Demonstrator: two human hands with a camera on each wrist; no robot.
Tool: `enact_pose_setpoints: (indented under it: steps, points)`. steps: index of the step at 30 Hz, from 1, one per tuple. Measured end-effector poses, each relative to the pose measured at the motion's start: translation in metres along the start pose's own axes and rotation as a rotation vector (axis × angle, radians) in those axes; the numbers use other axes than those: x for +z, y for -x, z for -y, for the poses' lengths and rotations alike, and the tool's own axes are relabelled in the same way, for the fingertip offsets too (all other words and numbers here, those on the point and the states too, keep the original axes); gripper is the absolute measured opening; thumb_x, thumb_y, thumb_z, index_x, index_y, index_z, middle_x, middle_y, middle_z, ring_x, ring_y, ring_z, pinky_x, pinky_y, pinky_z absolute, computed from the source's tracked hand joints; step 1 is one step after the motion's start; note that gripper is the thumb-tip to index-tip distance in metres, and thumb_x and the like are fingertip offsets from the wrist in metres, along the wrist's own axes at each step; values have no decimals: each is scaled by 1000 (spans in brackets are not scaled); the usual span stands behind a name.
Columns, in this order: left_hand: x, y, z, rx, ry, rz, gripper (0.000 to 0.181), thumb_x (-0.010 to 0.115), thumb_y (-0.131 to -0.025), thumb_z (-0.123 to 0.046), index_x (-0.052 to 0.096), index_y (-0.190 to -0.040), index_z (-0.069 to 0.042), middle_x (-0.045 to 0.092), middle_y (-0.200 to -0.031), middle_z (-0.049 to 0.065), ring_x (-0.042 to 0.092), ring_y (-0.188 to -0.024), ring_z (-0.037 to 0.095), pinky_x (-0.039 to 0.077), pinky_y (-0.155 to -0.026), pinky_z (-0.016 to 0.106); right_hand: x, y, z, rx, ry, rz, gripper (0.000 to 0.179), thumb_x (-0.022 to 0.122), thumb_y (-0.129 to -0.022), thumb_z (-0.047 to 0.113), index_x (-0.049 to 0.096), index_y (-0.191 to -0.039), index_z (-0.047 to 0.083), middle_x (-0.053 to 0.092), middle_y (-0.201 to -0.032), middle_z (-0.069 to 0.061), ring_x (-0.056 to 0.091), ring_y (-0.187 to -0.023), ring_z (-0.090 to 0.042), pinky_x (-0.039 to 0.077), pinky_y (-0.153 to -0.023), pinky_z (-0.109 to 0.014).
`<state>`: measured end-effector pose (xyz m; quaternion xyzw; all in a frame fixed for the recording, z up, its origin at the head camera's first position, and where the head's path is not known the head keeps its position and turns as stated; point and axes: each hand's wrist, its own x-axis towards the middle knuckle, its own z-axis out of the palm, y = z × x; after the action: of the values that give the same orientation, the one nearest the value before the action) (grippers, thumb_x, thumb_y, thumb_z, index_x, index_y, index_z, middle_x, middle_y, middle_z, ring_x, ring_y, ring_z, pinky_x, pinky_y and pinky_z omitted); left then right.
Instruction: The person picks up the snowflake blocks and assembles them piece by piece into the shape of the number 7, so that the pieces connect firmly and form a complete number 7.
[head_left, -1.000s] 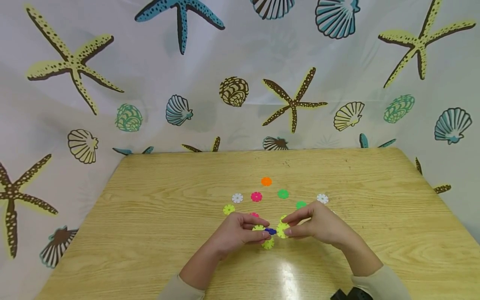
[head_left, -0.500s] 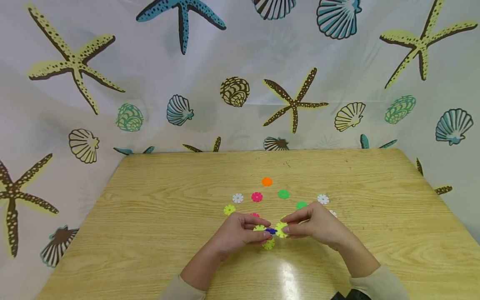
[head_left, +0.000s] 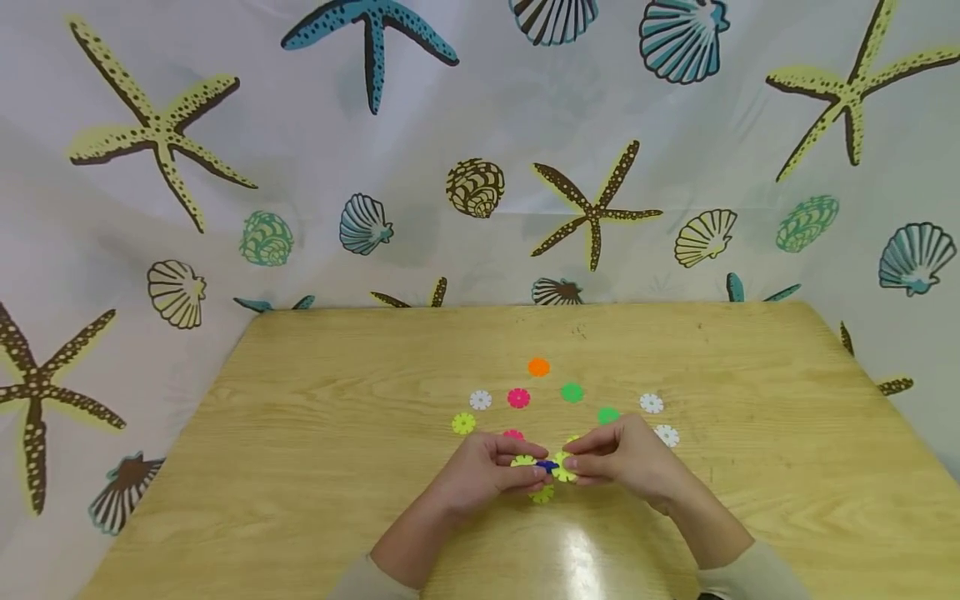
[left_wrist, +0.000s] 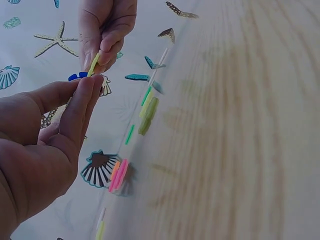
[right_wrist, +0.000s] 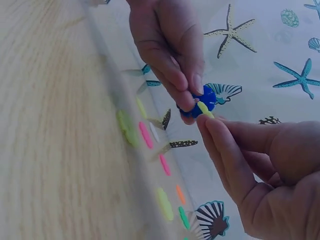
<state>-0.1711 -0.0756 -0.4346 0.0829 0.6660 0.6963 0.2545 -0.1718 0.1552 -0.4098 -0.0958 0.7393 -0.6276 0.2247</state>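
Both hands meet low over the table's near middle. My left hand point(head_left: 483, 477) pinches a blue notched disc point(head_left: 547, 467) between thumb and fingers. Another disc, yellow point(head_left: 522, 459), shows between the left fingers beside the blue one. My right hand point(head_left: 632, 462) pinches a yellow notched disc point(head_left: 562, 468) by its right side. The yellow disc's left edge meets the blue disc's rim. In the right wrist view the blue disc point(right_wrist: 209, 100) stands face-on and the yellow disc point(right_wrist: 205, 109) edge-on across it. Fingertips hide part of both.
On the wooden table point(head_left: 337, 375) lie loose discs: orange point(head_left: 538, 367), pink point(head_left: 518, 398), green point(head_left: 572, 392), white point(head_left: 651, 403) and yellow point(head_left: 463, 423). One yellow disc point(head_left: 542, 494) lies just below the left fingers. A patterned cloth point(head_left: 412, 167) hangs behind the table.
The right hand has brought its yellow disc slightly left, against the blue disc. The left hand keeps its hold. The head view has shifted a little.
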Motion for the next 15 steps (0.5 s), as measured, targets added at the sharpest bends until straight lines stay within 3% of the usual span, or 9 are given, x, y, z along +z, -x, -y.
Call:
enact_pose_setpoints:
  steps: [6,10,15]
  points:
    - [-1,6,4,10,-1,0,30,70,-90,3,67,-119,10,68,-111,14,71,-83,10,60,-82,28,12,0,-4,1,5,16,34,75,-89,11,69,-113,-12,74,-105,-19,75,-90,-27,61,-82,-40]
    - [-4,9,4,3,-20,-28,30,72,-89,1,69,-118,7,68,-114,15,71,-82,9,60,-81,27,14,-3,-3,-7,71,-13,31,75,-90,17,73,-109,-8,74,-105,-17,75,-90,-26,61,-81,-40]
    - [-10,13,5,-17,-39,-55,30,73,-89,-1,70,-118,6,63,-125,17,72,-84,10,60,-83,30,17,-12,-4,-47,189,-55,36,75,-91,26,74,-114,-2,74,-111,-14,72,-100,-21,60,-85,-36]
